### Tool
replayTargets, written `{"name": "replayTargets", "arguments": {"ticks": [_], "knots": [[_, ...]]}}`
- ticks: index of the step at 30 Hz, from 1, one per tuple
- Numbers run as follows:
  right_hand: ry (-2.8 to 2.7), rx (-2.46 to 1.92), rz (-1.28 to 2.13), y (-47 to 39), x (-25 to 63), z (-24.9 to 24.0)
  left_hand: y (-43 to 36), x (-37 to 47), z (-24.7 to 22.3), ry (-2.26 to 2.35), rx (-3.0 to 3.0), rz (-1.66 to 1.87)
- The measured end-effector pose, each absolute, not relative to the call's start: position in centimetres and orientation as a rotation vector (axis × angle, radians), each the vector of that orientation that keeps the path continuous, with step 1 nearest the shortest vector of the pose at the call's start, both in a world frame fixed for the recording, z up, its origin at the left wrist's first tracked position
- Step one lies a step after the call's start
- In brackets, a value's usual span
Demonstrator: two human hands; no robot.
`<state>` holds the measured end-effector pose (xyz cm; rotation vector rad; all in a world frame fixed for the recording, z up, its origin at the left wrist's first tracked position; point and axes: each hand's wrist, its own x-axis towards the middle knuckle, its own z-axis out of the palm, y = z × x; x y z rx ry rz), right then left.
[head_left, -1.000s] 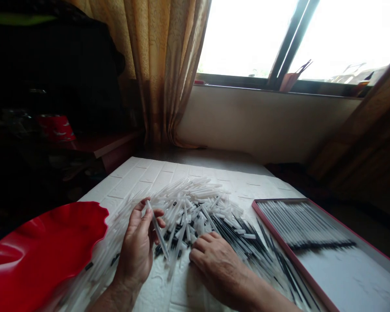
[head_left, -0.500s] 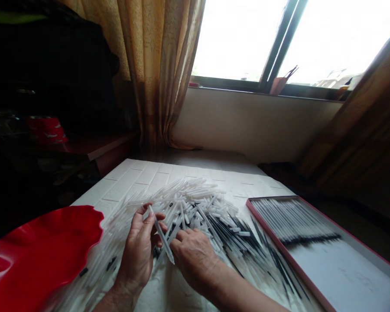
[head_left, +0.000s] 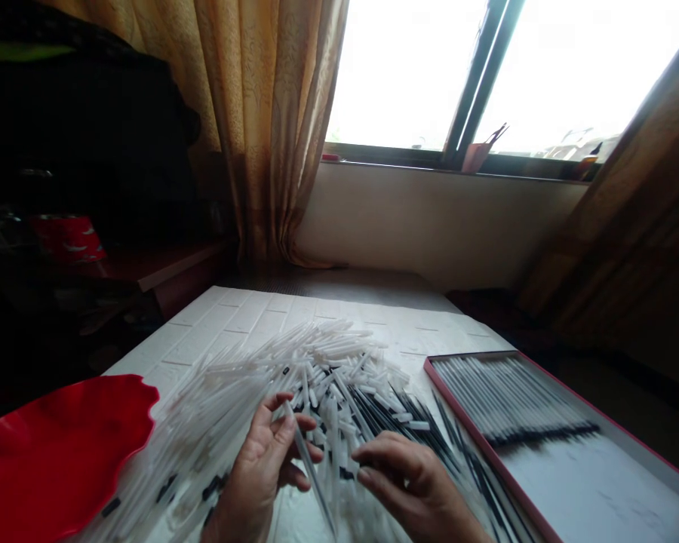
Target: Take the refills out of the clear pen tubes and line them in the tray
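My left hand (head_left: 271, 467) pinches a translucent white plastic tube (head_left: 309, 467) between thumb and fingers, its lower end slanting down to the right. To the right, my right hand (head_left: 407, 479) is curled over the pile, thumb and fingertips close together; whatever lies between them is too small or hidden to make out. Beyond both hands spreads a heap of white tubes (head_left: 249, 373) with short white caps and small black pieces. Thin black rods (head_left: 373, 411) lie right of the middle, partly behind my right hand.
A red scalloped tray (head_left: 62, 452) sits at the left. At the right, a pink-edged box (head_left: 566, 483) holds a row of filled tubes (head_left: 509, 392). The white brick-patterned table (head_left: 204, 324) reaches back towards a curtain (head_left: 260, 136) and window.
My right hand has moved right, away from my left hand and the held tube. My left hand is slightly lower and further right in view, still holding the tube. The camera view has tilted slightly.
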<state>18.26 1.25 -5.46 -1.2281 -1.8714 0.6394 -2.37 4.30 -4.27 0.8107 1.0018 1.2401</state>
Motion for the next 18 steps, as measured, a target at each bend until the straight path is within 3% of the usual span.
{"name": "replayTargets", "arguments": {"ticks": [9, 18], "knots": [[-1.750, -1.144, 0.809, 0.6, 18.4, -8.9, 5.0, -2.6, -4.4, 1.104, 0.660, 1.310], [-1.796, -1.274, 1.055, 0.0, 18.1, -7.7, 4.8, -2.4, -4.1, 1.178, 0.680, 1.317]]}}
